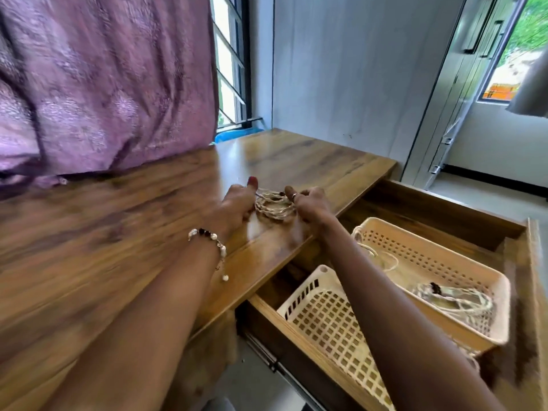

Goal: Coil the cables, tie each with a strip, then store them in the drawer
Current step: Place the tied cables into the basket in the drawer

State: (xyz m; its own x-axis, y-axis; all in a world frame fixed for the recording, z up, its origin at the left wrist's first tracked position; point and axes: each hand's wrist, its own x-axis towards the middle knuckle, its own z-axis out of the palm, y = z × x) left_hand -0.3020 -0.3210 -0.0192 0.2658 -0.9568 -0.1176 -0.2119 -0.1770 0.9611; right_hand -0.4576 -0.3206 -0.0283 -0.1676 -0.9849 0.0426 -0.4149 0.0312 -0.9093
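Note:
A coiled cream cable (274, 206) lies on the wooden desk top (118, 232) close to its right edge. My left hand (237, 204) grips the coil's left side, thumb raised. My right hand (311, 204) pinches the coil's right side, where a small dark strip shows near the fingers. The drawer (444, 215) stands pulled open to the right. Inside it a peach basket (462, 262) holds another coiled cream cable (456, 298) with a dark tie.
A white lattice basket (323, 318) sits in the drawer's near part, partly under my right forearm. A purple curtain (103, 84) hangs over the desk's far left. A window and a grey wall stand behind the desk. The frame is motion-blurred.

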